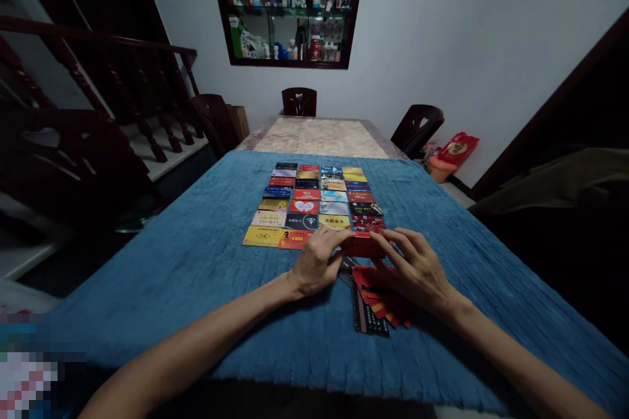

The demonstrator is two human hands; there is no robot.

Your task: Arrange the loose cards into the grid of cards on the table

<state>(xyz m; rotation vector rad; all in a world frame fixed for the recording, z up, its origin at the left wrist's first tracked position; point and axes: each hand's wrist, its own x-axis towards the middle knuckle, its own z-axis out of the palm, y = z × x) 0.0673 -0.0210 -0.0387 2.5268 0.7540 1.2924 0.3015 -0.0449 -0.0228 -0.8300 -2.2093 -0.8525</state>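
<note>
Between the fingertips of both hands is a red card (363,246), held up off the table by its side edges. My left hand (318,263) pinches its left end with thumb and fingers. On its right end, my right hand (419,270) has its fingers closed. Just below lies a fanned pile of red and black cards (372,301), partly under my right hand. Beyond the hands, several rows of plastic cards lie edge to edge in a grid. Its nearest row shows a yellow card (263,236) and an orange card (291,240), the latter beside my left hand.
A blue cloth (216,294) covers the near table; the marble-patterned tabletop (314,134) shows beyond it. Dark wooden chairs (299,102) stand at the far end and sides. A red bag (458,147) is at the right wall, and a stair railing (122,46) at left.
</note>
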